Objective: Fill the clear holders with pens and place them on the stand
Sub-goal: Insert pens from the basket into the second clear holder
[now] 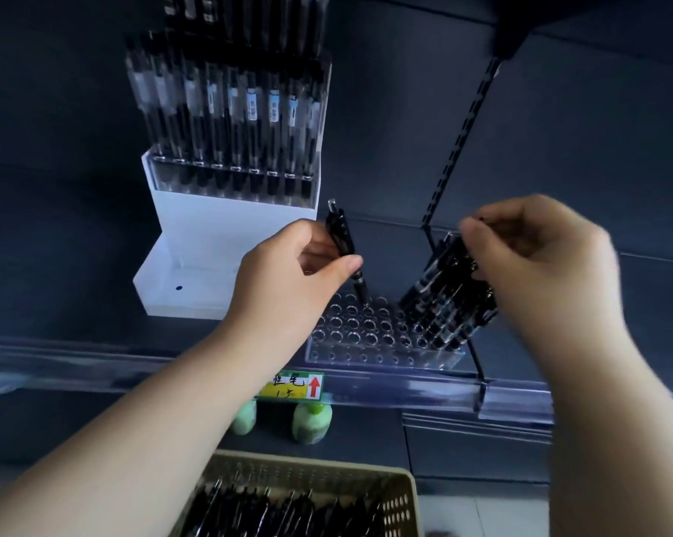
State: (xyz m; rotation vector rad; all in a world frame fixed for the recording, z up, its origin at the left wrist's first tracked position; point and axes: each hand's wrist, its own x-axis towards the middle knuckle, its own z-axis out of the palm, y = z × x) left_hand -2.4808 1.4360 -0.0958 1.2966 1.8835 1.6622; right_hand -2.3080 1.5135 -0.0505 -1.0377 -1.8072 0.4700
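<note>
Head view, left to right. White stand (195, 257) on the shelf at left, upper tier already carries a filled clear holder of pens (234, 122); its lower step looks bare. Left hand (288, 281) pinches a single black pen (344, 250) between thumb and fingers, tip down, just at a hole in the back rows of the empty-side clear holder (381, 335) sitting on the shelf edge. Right side of that holder is already stocked with a leaning cluster of pens (447, 296). Right hand (536, 261) is curled over the tops of that cluster, fingers closed around the caps — blurred, so exact grip unclear. Beige basket (401, 498) of spare pens below, price label (290, 385) on the shelf rail.

Step in hand, as I judge it: seating the single pen. Do it well — bring the pen more upright so it lines with the hole, drop the tip in squarely, don't push at an angle or the light holder may slide. Right hand should hold the leaning bunch back so it doesn't tip across the empty holes. Fill row by row toward the left.
</note>
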